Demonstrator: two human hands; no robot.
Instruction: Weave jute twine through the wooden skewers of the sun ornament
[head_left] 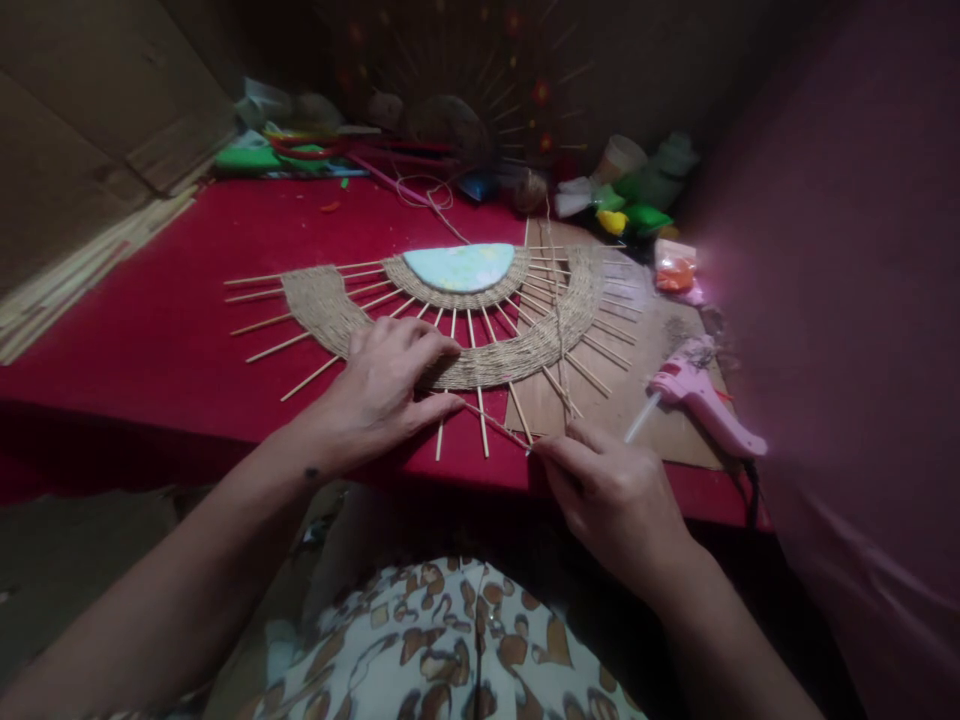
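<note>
A half-round woven piece [480, 367] of thin wooden sticks and tan twine lies on the red table. Its wide outer band crosses the sticks, whose ends stick out beyond it. At its centre sits a pale blue half-circle pad [461, 268] with a woven border. My left hand [394, 375] grips the outer band near the middle, fingers on top and thumb at the lower edge. My right hand [611, 490] pinches the twine [495, 420], drawn taut from beside my left thumb. From the right hand, twine also runs up across the band toward a twine ball [530, 190].
A pink glue gun [701, 400] rests on a cardboard sheet [622, 410] at the right. Loose sticks [97, 260] line the table's left edge. Red-handled scissors [307, 148], small bags and a cup [621, 158] stand along the back. A pink sheet [847, 300] hangs at right.
</note>
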